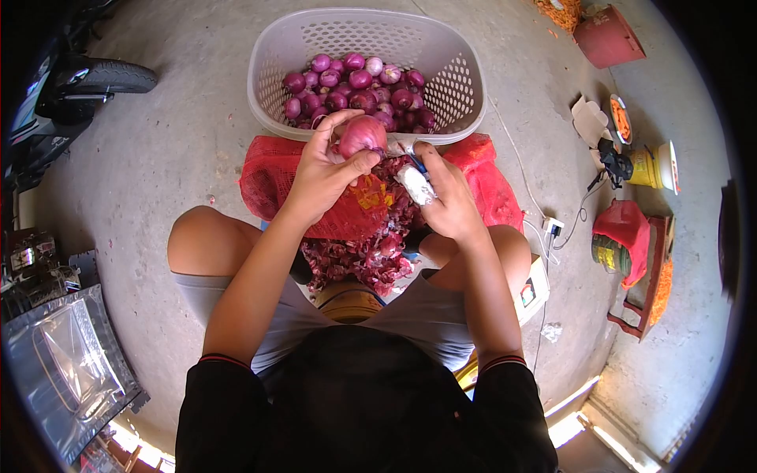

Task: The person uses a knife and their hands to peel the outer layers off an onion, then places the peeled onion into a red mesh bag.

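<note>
My left hand is closed around a red onion, holding it just in front of the basket. Close beside it, my right hand grips what looks like a small knife with a blue handle; most of it is hidden by the fingers. White wrapping covers at least one finger of that hand. Beyond both hands stands a grey plastic basket with many peeled purple onions inside. Under my hands lies a red mesh bag, with a heap of dry onion skins between my legs.
A motorbike wheel is at the far left. On the right are a red bucket, a yellow tub, a red bag and a wooden stool. A power socket with cables lies by my right knee.
</note>
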A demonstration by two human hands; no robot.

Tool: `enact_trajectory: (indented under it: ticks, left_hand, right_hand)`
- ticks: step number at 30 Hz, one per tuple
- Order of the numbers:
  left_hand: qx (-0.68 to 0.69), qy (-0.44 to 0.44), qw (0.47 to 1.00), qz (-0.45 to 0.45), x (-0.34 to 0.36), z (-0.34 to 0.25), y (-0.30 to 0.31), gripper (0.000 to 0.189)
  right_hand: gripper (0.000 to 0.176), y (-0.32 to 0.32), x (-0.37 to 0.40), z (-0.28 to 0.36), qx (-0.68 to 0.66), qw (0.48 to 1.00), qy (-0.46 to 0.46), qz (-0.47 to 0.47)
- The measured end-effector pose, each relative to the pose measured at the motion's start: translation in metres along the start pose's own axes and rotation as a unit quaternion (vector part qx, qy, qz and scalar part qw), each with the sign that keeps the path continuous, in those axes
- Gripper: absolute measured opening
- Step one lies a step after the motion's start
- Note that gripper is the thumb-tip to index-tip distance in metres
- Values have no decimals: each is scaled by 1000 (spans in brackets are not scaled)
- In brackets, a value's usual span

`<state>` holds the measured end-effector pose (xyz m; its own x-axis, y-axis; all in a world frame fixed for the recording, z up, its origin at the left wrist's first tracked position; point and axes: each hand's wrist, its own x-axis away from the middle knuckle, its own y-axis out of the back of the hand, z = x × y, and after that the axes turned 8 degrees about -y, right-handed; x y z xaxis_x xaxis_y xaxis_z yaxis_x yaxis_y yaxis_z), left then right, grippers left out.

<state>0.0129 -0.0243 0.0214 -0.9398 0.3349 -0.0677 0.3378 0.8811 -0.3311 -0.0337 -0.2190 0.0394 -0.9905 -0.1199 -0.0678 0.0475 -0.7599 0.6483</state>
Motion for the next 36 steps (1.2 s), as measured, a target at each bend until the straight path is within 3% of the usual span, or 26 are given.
enact_trajectory:
  ticks: [8, 14, 23, 26, 29, 32, 36]
  left_hand:
    - [-32, -55, 998, 3, -1, 4, -3, 65]
    - [-139, -82, 987, 13, -1, 9, 4, 63]
    - [-84, -40, 995, 18, -1, 9, 2, 61]
    - [-196, -65, 978, 35, -1, 8, 7, 60]
    - [-133, -72, 988, 17, -1, 6, 2, 61]
    - [-106, -50, 993, 25, 1, 0, -2, 61]
    - [-175, -111, 978, -8, 1, 5, -2, 63]
  right_hand:
    - [45, 2, 2, 0, 51, 999, 14, 10]
    - [47, -2, 2, -2, 74, 996, 36, -13]
    - [46, -6, 1, 1, 82, 996, 17, -26]
    - [44, -8, 1, -1, 63, 998, 21, -24]
    - [40, -19, 4, -13, -101, 993, -53, 18]
    - [37, -38, 6, -21, -372, 916, -152, 7]
    - [37, -18, 2, -21, -248, 953, -152, 86]
